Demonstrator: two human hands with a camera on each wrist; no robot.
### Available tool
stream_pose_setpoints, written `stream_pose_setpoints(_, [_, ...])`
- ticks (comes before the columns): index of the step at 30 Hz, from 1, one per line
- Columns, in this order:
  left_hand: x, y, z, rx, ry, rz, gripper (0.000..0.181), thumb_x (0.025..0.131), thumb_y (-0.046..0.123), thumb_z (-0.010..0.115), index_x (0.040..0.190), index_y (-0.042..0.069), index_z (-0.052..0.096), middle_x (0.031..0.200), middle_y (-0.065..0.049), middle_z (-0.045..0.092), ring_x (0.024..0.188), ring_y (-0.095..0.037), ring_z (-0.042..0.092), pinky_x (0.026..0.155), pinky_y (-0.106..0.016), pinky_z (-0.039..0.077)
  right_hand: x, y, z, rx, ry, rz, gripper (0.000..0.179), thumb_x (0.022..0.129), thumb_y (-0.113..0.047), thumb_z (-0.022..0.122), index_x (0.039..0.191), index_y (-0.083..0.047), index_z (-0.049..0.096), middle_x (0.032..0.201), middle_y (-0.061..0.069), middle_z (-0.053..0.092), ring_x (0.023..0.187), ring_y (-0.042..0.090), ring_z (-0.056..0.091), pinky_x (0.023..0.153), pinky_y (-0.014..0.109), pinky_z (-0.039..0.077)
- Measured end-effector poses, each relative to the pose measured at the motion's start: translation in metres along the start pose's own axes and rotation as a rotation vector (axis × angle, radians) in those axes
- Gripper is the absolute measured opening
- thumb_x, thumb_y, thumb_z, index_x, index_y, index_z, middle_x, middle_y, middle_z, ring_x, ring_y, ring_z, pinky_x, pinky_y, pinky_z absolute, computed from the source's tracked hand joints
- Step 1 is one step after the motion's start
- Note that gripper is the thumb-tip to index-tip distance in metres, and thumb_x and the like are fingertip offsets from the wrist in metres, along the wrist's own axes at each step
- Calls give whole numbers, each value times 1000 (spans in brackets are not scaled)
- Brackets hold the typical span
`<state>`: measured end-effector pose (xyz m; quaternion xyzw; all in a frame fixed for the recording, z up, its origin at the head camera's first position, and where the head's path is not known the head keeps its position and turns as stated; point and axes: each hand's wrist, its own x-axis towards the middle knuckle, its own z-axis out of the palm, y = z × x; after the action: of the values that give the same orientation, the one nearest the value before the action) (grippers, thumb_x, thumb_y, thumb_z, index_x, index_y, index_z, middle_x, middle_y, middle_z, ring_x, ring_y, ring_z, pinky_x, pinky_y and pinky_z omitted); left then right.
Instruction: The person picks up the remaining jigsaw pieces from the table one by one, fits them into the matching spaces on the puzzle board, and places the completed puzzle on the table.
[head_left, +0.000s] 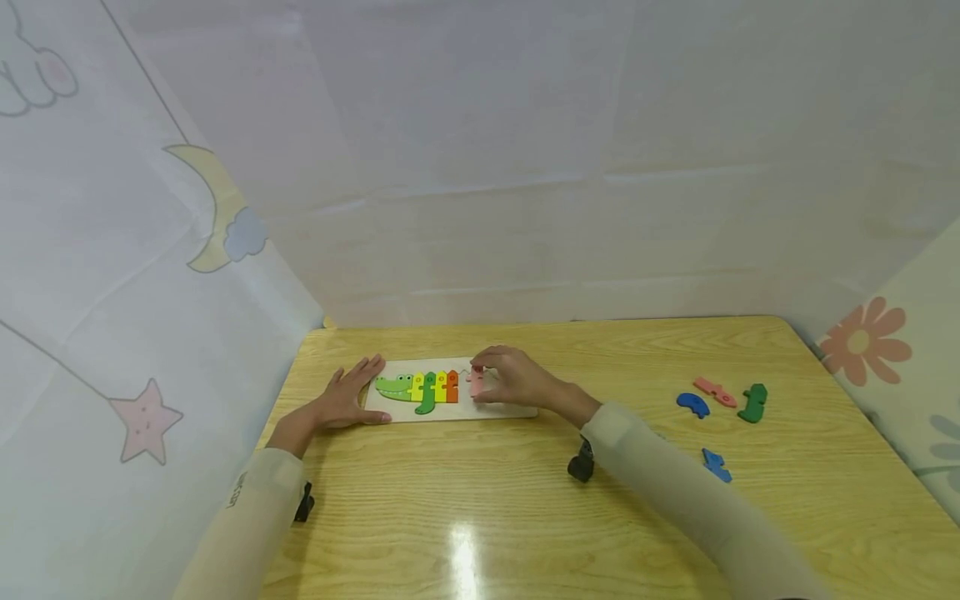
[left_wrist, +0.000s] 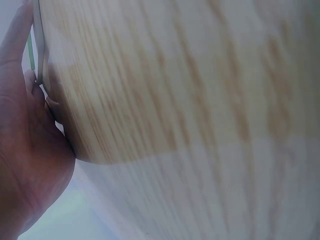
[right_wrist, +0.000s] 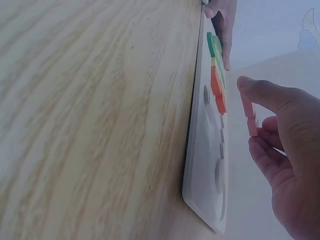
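Observation:
A pale wooden puzzle board [head_left: 405, 415] lies on the table, with a light green crocodile head [head_left: 393, 387] and yellow, green and orange pieces set side by side in it. My left hand [head_left: 345, 398] rests spread at the board's left end, thumb along the front edge, fingers toward the back corner. Between thumb and fingertips, my right hand [head_left: 517, 379] pinches a pink puzzle piece [right_wrist: 248, 107]. The right wrist view shows this piece raised off the board, just past the orange piece [right_wrist: 218, 90]. Bare recesses show in the board's right part.
Loose pieces lie on the right of the table: a blue curved piece [head_left: 693, 405], a pink piece [head_left: 715, 391], a green piece [head_left: 753, 403] and a blue piece [head_left: 716, 465]. A printed cloth wall [head_left: 480, 208] stands behind the table.

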<state>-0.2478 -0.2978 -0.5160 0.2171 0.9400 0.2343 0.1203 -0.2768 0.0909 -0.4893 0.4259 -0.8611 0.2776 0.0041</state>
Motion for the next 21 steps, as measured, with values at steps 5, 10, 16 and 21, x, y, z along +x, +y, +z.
stream_pose_setpoints(5, [0, 0, 1, -5, -1, 3, 117, 88, 55, 82, 169, 0, 18, 176, -21, 12, 162, -45, 7, 122, -75, -2, 3, -1, 4, 8, 4, 11, 60, 86, -31, 92, 131, 4, 71, 134, 14, 71, 127, 30, 66, 107, 46, 55])
stream_pose_setpoints(10, [1, -2, 1, -4, -9, 0, 117, 88, 57, 81, 169, 2, 17, 177, -20, 11, 163, -44, 6, 123, -74, -3, 5, -2, 7, 17, 10, 7, 60, 86, -30, 92, 131, 3, 72, 133, 15, 71, 125, 30, 66, 105, 46, 56])
stream_pose_setpoints(16, [0, -2, 0, -13, -3, -1, 116, 88, 53, 83, 169, 2, 16, 177, -20, 11, 163, -44, 6, 123, -74, -5, 9, -2, 11, 16, 1, 2, 61, 87, -30, 91, 132, 5, 71, 134, 16, 71, 126, 31, 66, 107, 46, 55])
stream_pose_setpoints(21, [-1, -1, 0, -14, -4, 3, 116, 89, 53, 82, 169, 1, 17, 176, -21, 11, 163, -44, 6, 122, -74, -4, 12, -2, 14, 10, -8, 8, 61, 87, -30, 91, 132, 5, 71, 134, 15, 71, 126, 31, 66, 109, 45, 54])
